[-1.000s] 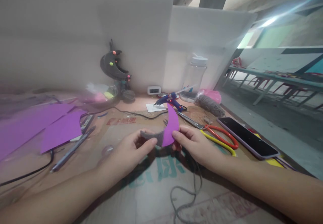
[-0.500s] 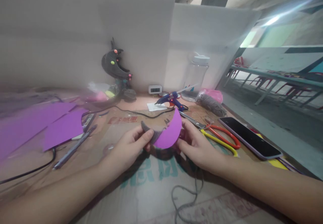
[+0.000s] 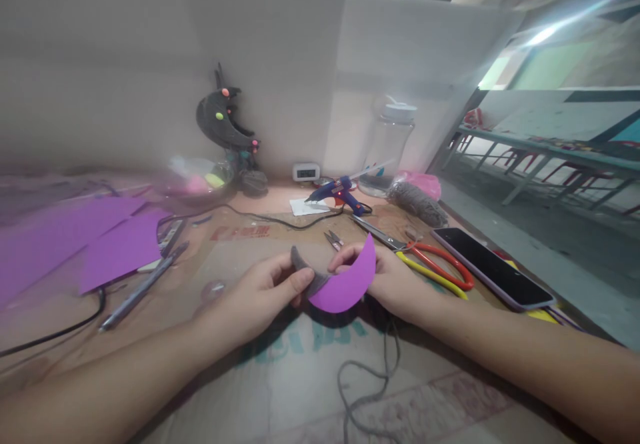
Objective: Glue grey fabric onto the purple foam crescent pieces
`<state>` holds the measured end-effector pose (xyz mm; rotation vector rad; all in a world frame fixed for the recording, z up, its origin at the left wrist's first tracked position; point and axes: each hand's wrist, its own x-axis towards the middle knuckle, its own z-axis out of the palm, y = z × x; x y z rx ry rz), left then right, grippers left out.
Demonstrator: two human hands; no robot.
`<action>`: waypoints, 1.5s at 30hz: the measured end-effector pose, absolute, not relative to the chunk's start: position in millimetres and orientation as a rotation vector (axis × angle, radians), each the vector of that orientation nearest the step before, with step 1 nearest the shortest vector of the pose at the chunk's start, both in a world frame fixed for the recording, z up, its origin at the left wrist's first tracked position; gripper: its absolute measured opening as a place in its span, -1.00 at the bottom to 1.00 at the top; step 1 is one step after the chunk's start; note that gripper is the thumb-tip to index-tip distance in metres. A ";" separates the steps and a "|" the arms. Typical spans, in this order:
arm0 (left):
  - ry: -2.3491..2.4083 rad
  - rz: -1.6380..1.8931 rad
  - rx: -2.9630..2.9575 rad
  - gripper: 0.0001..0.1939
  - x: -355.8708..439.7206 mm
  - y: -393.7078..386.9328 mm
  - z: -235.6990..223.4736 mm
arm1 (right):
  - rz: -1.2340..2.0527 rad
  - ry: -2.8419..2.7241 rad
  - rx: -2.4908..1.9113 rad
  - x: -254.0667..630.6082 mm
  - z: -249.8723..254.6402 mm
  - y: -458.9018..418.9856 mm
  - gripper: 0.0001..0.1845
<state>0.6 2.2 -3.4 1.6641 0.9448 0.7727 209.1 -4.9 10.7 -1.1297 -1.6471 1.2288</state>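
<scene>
A purple paper crescent (image 3: 345,291), its left end wrapped in grey yarn, is tilted up between my hands. My left hand (image 3: 270,287) pinches the wrapped end between thumb and fingers. Behind the bare right part, my right hand (image 3: 387,277) is closed, its fingertips by the inner curve; the crescent hides part of the fingers. Grey yarn (image 3: 387,357) hangs from below my right hand and loops loosely over the cardboard (image 3: 290,391).
Small snips (image 3: 334,240) and scissors (image 3: 440,264) lie beyond and beside my right hand, near a phone (image 3: 493,267). Further back are a blue glue gun (image 3: 343,192), a bottle (image 3: 393,141) and a yarn bundle (image 3: 417,204). Purple sheets (image 3: 120,251) and a pen (image 3: 143,291) lie left.
The crescent has shifted slightly right and down, its bare tip leaning further right. My right fingers have come round behind it to the inner curve.
</scene>
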 end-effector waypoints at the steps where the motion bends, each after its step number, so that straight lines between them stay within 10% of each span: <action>1: 0.935 0.759 1.670 -0.69 0.7 2.1 -2.9 | 1.194 -1.688 -1.149 209.2 11.9 -4.6 -0.93; 45: 1.008 0.499 1.737 -0.77 1.6 -0.8 3.8 | 1.250 -1.706 -1.097 207.6 3.9 -8.3 -0.78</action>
